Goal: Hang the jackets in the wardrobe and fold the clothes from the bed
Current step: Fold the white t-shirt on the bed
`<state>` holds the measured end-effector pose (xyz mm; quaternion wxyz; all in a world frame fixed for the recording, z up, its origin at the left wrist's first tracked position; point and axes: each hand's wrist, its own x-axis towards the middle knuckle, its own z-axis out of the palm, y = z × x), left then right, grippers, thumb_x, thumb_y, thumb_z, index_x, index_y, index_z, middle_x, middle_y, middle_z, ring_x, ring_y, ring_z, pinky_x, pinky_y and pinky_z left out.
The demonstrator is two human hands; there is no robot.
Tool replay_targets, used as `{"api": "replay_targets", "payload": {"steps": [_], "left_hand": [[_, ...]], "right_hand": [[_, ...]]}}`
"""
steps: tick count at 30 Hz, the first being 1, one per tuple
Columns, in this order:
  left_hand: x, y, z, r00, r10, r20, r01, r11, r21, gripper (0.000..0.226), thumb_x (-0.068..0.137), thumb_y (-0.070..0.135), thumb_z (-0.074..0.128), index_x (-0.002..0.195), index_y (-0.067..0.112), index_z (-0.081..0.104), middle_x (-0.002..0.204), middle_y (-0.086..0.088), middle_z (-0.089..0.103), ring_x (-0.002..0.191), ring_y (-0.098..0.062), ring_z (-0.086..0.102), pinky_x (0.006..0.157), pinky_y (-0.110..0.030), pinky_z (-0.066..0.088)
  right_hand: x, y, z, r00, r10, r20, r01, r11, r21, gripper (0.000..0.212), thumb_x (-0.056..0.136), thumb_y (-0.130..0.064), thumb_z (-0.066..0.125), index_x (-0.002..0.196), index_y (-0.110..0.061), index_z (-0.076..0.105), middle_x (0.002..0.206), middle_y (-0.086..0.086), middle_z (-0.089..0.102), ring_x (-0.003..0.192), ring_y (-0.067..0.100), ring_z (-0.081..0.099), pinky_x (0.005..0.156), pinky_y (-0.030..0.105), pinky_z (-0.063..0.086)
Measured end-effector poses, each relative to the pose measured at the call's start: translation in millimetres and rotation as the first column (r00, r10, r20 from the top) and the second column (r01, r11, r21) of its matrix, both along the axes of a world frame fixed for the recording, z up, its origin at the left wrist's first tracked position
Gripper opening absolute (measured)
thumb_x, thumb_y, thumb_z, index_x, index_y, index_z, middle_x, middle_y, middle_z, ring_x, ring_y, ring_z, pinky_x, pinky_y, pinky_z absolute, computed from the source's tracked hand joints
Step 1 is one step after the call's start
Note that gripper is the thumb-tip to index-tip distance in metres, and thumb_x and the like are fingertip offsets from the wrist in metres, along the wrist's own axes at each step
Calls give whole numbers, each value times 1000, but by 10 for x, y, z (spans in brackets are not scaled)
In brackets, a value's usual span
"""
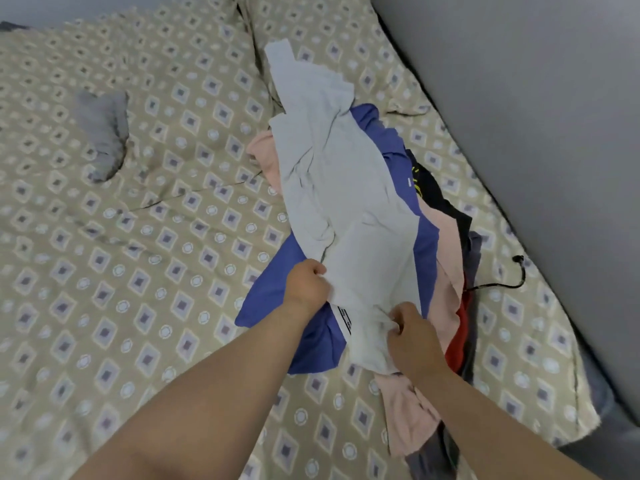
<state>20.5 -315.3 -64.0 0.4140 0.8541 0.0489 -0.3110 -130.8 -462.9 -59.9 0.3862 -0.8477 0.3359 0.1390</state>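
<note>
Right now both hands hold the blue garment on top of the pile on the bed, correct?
No. The head view shows the left hand and right hand holding the light grey garment on top of the pile on the bed.

white tag [344,317] on the grey garment [346,188], dark print too blurred to read
</note>
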Motion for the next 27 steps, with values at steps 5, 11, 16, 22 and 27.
{"api": "replay_targets", "payload": {"steps": [5, 11, 16, 22, 27], "left_hand": [[190, 271, 789, 982, 39, -185, -39, 999, 4, 27, 84, -10, 43, 72, 12, 52, 72, -7, 50, 59, -19, 46, 50, -24, 35], [470, 819, 2433, 837, 279, -471, -520, 673, -525, 40, 93, -11, 34, 116, 12, 58, 90, -12, 53, 53, -15, 46, 46, -19, 40], [561, 1056, 3724, 841, 412, -352, -529, 482, -699, 31, 94, -11, 33, 98, 2, 60, 85, -12, 55, 53, -12, 50, 44, -16, 42], [519, 1186, 5245, 786, 524, -328, -481, 185, -857, 25, 97, -9, 29, 96, 0, 53, 86, -10, 46, 61, -13, 43, 42, -14, 38], [300, 1226, 6372, 828, 518, -217, -288, 60, -956, 22, 99, -10, 34, 96, -2, 54, 95, -13, 47, 65, -15, 45, 49, -14, 44]], "right_hand": [[318, -80, 772, 983, -88, 162, 60, 983, 173, 22, 96, -4, 49, 95, -13, 70, 87, -9, 67, 84, 12, 58, 75, 31, 45], [686, 158, 1939, 923, -14, 384, -53, 985, 164, 28, 103, -12, 40, 87, -26, 58, 81, -11, 60, 73, 0, 54, 61, 12, 40], [1086, 410, 3003, 862, 190, 470, -256, 963, 80, 13, 101, -24, 54, 90, -20, 61, 83, 0, 59, 73, 14, 53, 64, 24, 42], [1298, 534, 3834, 830, 213, 515, -191, 977, -96, 28, 78, 8, 54, 64, -16, 49, 66, -4, 43, 58, 13, 37, 50, 21, 29], [1207, 632, 4225, 829, 106, 549, -125, 992, -2, 33, 87, 9, 45, 64, -14, 45, 62, 0, 45, 58, 16, 36, 46, 19, 26]]}}
